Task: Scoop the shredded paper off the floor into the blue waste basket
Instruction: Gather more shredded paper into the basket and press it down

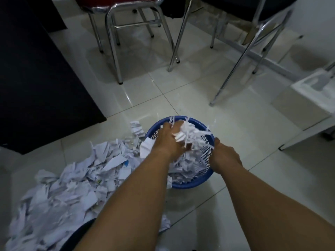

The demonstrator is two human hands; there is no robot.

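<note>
Step in hand: the person is carrying out the dump part of a scoop, bringing a handful of shredded paper (188, 134) over the mouth of the blue waste basket (181, 186).
Left hand: the left hand (169, 140) is hovering above the basket, its fingers curling round the handful, with strips sticking out and trailing down.
Right hand: the right hand (225, 155) is gripping the basket's right rim, thumb lying on the rim and fingers wrapping down the outer wall, seemingly steadying it.
Basket: it is standing upright on the tiled floor (235, 124), already holding a good layer of paper.
Paper remaining: a large pile of shredded paper (72, 187) is lying on the floor just left of the basket and touching its side, so the task is looking well short of halfway.
Next move: the left fingers are needing to spread over the opening so the handful drops inside, then the hand is needing to swing back left to the pile.
Risk: light strips are likely to drift past the rim.
Surroundings: chrome-legged chairs (134, 24) are standing well beyond the basket.
</note>
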